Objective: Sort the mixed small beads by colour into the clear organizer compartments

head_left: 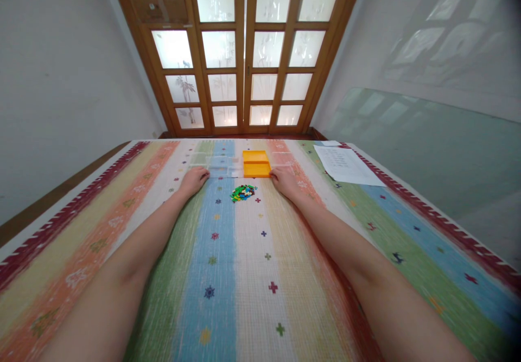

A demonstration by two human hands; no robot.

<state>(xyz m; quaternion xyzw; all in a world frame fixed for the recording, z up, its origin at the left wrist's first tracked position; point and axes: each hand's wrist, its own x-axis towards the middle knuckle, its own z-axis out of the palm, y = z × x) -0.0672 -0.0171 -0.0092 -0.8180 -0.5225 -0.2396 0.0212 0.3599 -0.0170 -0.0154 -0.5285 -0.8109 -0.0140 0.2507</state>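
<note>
A pinch of my left hand (197, 177) closes on the near left corner of a clear plastic box (220, 171). My right hand (282, 178) has its fingers closed at the near right corner of an orange box (256, 170), which lies opened out in two shallow halves. These boxes lie side by side on the table. On the near side of them, between my hands, is a small pile of tiny green, blue, white, yellow and dark pieces (243, 192), too small to name.
More clear plastic (284, 159) lies right of the orange box. A striped cloth (248, 275) covers the table. White paper sheets (348, 165) with print rest at the far right. A glass sheet (423, 161) leans on the right wall; wooden doors (244, 74) stand beyond the table.
</note>
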